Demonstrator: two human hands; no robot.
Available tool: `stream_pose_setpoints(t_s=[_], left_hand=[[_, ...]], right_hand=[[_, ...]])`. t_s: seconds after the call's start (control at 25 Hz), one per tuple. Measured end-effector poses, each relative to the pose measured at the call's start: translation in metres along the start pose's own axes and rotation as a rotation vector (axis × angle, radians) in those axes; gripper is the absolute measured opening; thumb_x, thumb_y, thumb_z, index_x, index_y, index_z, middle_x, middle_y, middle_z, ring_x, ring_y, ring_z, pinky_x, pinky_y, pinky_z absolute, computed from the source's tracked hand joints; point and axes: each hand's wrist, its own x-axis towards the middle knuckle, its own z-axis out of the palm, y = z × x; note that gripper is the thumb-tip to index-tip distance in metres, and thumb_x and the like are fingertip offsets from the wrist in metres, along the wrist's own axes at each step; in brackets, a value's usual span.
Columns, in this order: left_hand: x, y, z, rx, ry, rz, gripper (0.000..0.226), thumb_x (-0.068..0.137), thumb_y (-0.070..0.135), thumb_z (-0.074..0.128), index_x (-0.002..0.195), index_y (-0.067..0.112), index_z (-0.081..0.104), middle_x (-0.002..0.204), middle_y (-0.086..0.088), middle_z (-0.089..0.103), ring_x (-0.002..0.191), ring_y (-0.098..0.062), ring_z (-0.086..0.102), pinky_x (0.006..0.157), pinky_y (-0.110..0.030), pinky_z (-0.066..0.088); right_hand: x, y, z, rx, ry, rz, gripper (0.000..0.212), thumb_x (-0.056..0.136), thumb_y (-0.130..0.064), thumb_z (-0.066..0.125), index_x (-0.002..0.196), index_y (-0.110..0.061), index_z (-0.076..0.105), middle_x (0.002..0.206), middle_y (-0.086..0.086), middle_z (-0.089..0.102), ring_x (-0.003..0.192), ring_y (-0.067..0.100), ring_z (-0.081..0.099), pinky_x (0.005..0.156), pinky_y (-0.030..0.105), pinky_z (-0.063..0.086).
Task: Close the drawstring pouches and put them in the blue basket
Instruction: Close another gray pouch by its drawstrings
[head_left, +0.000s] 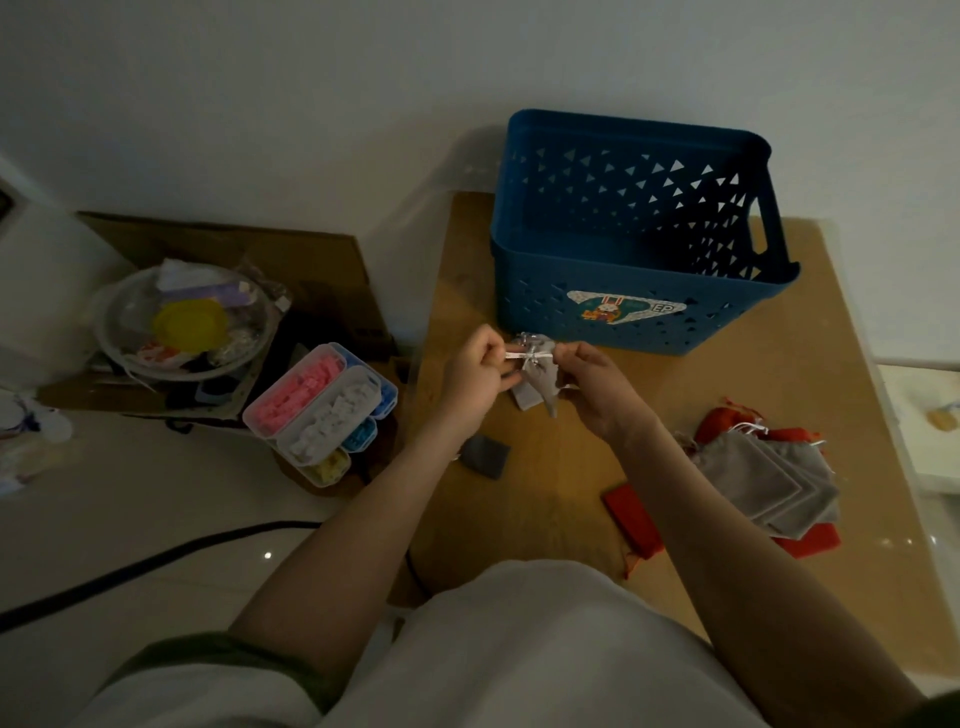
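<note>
One grey pouch (540, 382) is up off the bench (519, 519), slung between both hands, neck bunched tight. The left grip (475, 371) is clenched on one end of the white drawstring (517, 355), and the right grip (597, 387) pinches the other end, so the cord runs taut and level from grip to grip. The pouch body hangs below the cord, tilted.

Just beyond both grips stands one blue basket (644, 267), its near wall close to the knuckles and its mouth open at the top. Nothing shows inside from here.

Out to the right of the right grip lies a heap of loose pouches: grey ones (763, 478) fanned on top, at least three edges showing, though I cannot count them exactly. Red ones (727, 423) peek out above and below the heap. One more red pouch (631, 514) lies flat, apart from the heap, beside the right forearm. One dark grey square (485, 454) lies under the left grip, beside the left forearm.

Bare bench shows between the two forearms and right of the basket. The bench's left edge runs just left of the left grip. Past it, down on the floor, are one stack of clear boxes (322, 410) holding pink, white, blue and yellow pieces, one clear bowl (187, 322) of odds and ends, and one black cable (156, 561).
</note>
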Motion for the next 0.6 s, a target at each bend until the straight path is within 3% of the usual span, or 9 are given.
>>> stream_pose_setpoints(t_s=[0.12,0.28,0.36,0.48,0.6], left_hand=[[0.005,0.011,-0.001,-0.065,-0.018,-0.082,0.018,0.100,0.010,0.040,0.086,0.014,0.051,0.109,-0.011,0.059,0.101,-0.019,0.064,0.083,-0.031,0.056],[0.011,0.011,-0.006,-0.082,-0.118,-0.154,0.018,0.100,0.010,0.041,0.086,0.015,0.052,0.104,-0.009,0.059,0.102,-0.022,0.062,0.085,-0.032,0.054],[0.013,0.005,-0.010,-0.079,-0.175,-0.190,0.016,0.099,0.011,0.042,0.088,0.015,0.053,0.106,-0.011,0.060,0.102,-0.023,0.062,0.086,-0.033,0.053],[0.018,0.000,-0.010,-0.124,-0.163,-0.242,0.013,0.100,0.017,0.043,0.092,0.017,0.055,0.099,-0.006,0.061,0.098,-0.021,0.061,0.088,-0.035,0.052],[0.021,0.001,-0.004,-0.091,-0.123,-0.347,0.016,0.100,0.032,0.042,0.104,0.022,0.053,0.112,-0.003,0.062,0.101,-0.015,0.060,0.088,-0.030,0.049]], right_hand=[[0.004,0.002,-0.006,-0.096,-0.090,-0.039,0.004,0.096,-0.018,0.051,0.092,-0.017,0.053,0.091,0.001,0.059,0.085,0.014,0.057,0.072,0.025,0.046],[0.007,0.008,-0.015,-0.209,-0.219,-0.070,0.025,0.093,-0.016,0.056,0.118,-0.018,0.053,0.111,-0.001,0.057,0.103,0.014,0.055,0.078,0.018,0.047],[0.011,0.015,-0.022,-0.299,-0.289,-0.061,0.021,0.094,-0.014,0.055,0.114,-0.017,0.058,0.114,0.003,0.059,0.106,0.017,0.056,0.086,0.024,0.047],[0.023,0.025,-0.029,-0.437,-0.164,0.000,0.006,0.094,-0.013,0.057,0.095,-0.013,0.063,0.102,0.010,0.060,0.098,0.023,0.055,0.084,0.036,0.044],[0.033,0.034,-0.027,-0.482,0.006,0.039,0.007,0.093,-0.013,0.058,0.089,-0.009,0.062,0.090,0.010,0.059,0.086,0.021,0.052,0.070,0.030,0.040]])
